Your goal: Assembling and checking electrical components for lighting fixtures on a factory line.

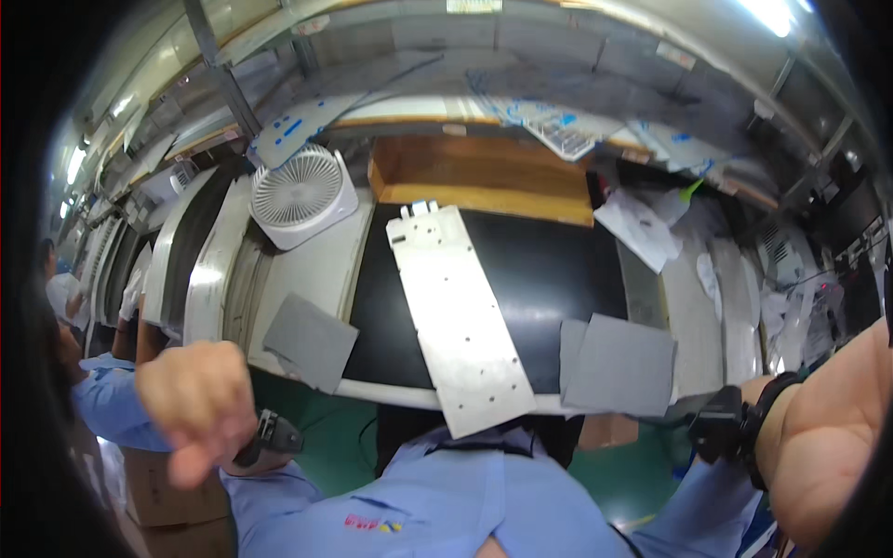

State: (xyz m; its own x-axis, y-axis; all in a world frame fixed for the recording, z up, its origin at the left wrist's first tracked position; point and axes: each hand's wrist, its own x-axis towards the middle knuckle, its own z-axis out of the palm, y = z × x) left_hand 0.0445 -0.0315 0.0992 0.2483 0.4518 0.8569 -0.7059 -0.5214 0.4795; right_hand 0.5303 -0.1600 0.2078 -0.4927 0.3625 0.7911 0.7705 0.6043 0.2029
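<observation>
While the left hand [197, 405] hangs curled in a loose fist and the right hand [833, 437] holds nothing I can make out, a metal plate [458, 316] lies across the black mat [549, 270], between two grey pads [310, 339], with a white fan [299, 192] behind.

plate [460, 321] on mat [549, 270] — pads [309, 339] flanking | fan [299, 193] behind-left, seemingly

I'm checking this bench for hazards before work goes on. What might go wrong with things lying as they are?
The long metal plate juts past the front edge of the black mat toward the person's body, so a bump may tip it off. The grey sheet at the right also overhangs the edge and might slide down. Both the left hand and the right hand are raised away from the bench, steadying nothing.
</observation>
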